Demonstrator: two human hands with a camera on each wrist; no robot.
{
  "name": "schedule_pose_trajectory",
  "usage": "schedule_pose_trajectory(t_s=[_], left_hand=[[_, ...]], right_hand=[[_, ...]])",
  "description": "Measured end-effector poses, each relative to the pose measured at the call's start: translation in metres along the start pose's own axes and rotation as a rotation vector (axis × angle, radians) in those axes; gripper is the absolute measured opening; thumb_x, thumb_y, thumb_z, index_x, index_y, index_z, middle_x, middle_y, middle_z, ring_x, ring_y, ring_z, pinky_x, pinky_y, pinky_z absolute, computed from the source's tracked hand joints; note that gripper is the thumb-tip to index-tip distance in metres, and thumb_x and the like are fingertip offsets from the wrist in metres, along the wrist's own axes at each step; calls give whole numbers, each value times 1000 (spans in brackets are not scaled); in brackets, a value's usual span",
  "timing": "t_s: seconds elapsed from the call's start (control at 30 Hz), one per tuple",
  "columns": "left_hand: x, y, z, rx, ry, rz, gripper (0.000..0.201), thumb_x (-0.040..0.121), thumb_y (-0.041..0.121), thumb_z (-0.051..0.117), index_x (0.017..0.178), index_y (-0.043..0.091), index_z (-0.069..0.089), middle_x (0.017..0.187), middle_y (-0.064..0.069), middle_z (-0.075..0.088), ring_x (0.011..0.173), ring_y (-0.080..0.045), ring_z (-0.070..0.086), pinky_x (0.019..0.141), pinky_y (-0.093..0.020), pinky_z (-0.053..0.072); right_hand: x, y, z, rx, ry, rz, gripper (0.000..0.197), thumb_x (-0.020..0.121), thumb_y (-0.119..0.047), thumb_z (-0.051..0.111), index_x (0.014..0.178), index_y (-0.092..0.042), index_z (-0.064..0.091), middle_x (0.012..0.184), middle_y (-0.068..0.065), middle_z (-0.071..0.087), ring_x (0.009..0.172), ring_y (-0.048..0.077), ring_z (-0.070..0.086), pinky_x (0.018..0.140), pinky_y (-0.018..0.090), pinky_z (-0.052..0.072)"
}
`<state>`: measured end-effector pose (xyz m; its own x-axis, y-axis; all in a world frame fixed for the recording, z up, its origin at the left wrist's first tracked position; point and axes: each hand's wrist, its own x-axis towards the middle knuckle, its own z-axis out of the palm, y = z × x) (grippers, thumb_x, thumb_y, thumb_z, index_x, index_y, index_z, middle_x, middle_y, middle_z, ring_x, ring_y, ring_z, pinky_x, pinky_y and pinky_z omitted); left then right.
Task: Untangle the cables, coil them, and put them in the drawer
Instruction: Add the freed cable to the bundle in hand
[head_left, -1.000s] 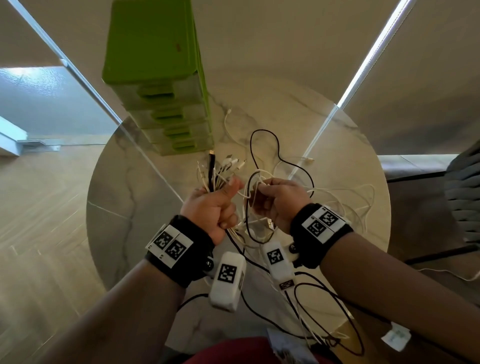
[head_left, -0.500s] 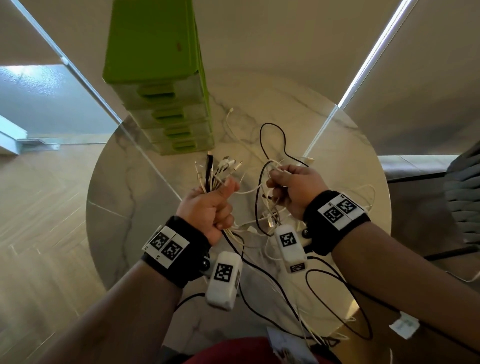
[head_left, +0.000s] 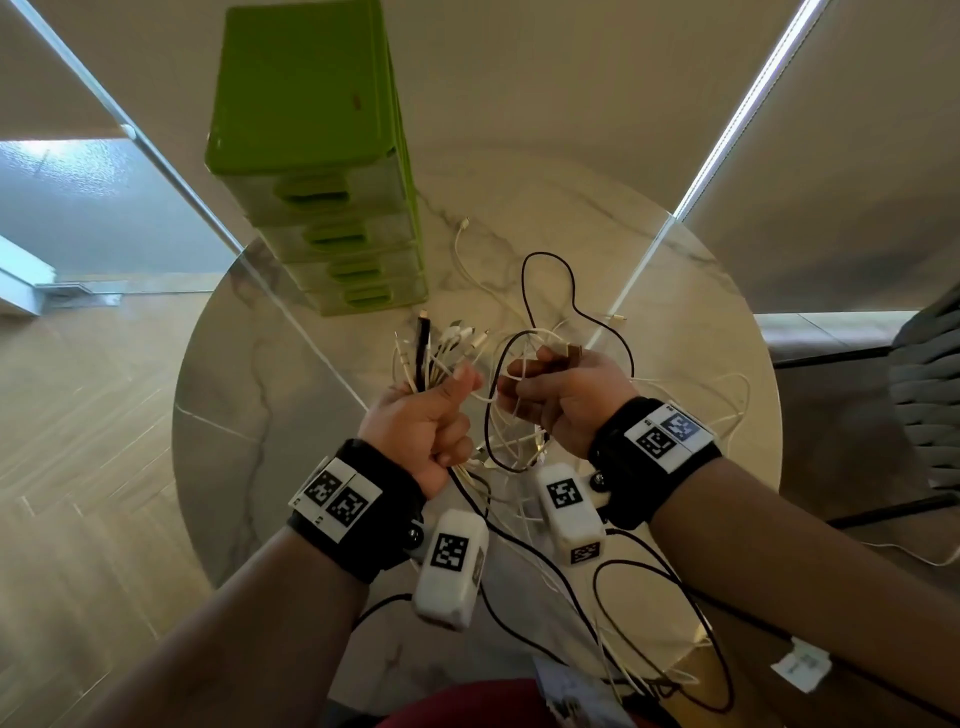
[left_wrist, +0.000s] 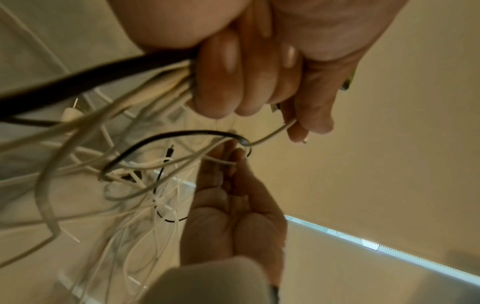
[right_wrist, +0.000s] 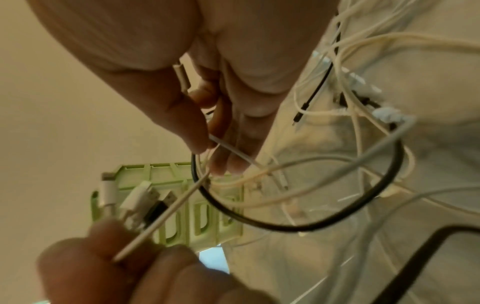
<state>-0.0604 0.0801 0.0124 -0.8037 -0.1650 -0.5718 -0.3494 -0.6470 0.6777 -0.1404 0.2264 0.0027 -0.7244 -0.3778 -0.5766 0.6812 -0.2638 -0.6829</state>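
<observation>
My left hand (head_left: 441, 410) is a fist round a bunch of cable ends (head_left: 447, 343), white ones and one black, whose plugs stick up above the thumb. In the left wrist view its fingers (left_wrist: 233, 82) curl round the same white and black cables. Close beside it, my right hand (head_left: 524, 379) pinches a thin white cable (right_wrist: 233, 153) between thumb and fingertips (right_wrist: 192, 131), and a black cable loop (right_wrist: 311, 227) hangs round that cable. The tangle (head_left: 519, 447) hangs between and below both hands. The green drawer unit (head_left: 311, 156) stands at the table's far left with all drawers closed.
The round marble table (head_left: 260, 415) carries loose white cable (head_left: 462, 254) and a black loop (head_left: 571, 291) beyond my hands. More black and white cable trails off the near edge (head_left: 675, 623). A grey chair (head_left: 930, 395) stands at the right.
My right hand pulled away up and to the right, then came back close to the left hand with its cable. The black loop on the table shifted. The left hand kept its grip.
</observation>
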Motion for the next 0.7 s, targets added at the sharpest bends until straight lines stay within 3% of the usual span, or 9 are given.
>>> schedule_pose_trajectory(t_s=[0.13, 0.27, 0.4, 0.53, 0.7], left_hand=[[-4, -7, 3, 88, 5, -37, 29, 69, 25, 73, 82, 1, 64, 40, 6, 29, 33, -8, 21, 42, -22, 14], [-6, -9, 4, 86, 21, -43, 28, 70, 23, 71, 82, -1, 65, 39, 5, 29, 32, -8, 21, 41, -21, 15], [-4, -7, 2, -3, 20, -33, 24, 72, 24, 71, 79, 3, 64, 40, 6, 27, 33, -8, 21, 44, -22, 13], [-2, -4, 1, -38, 31, -20, 25, 71, 26, 70, 79, 4, 64, 38, 6, 29, 32, -7, 21, 43, -21, 13], [1, -4, -2, -62, 53, 1, 21, 70, 27, 70, 72, 6, 69, 37, 7, 26, 31, -7, 21, 39, -17, 18]], right_hand=[[5, -2, 8, 110, 58, -32, 40, 78, 29, 52, 77, -11, 51, 69, 10, 55, 73, 28, 66, 67, 39, 61], [10, -11, 8, 210, 49, -61, 38, 80, 25, 55, 75, -12, 51, 77, 15, 63, 76, 27, 74, 60, 32, 59], [11, -12, 0, 182, 79, -102, 38, 80, 26, 55, 74, -11, 52, 73, 12, 67, 73, 24, 72, 62, 31, 59], [13, -9, -13, 204, 156, -91, 28, 85, 19, 57, 92, -9, 55, 80, 15, 68, 72, 27, 72, 62, 35, 58], [16, -6, -23, -131, 427, -32, 45, 80, 12, 65, 118, -8, 52, 76, 13, 59, 55, 21, 58, 46, 28, 43]])
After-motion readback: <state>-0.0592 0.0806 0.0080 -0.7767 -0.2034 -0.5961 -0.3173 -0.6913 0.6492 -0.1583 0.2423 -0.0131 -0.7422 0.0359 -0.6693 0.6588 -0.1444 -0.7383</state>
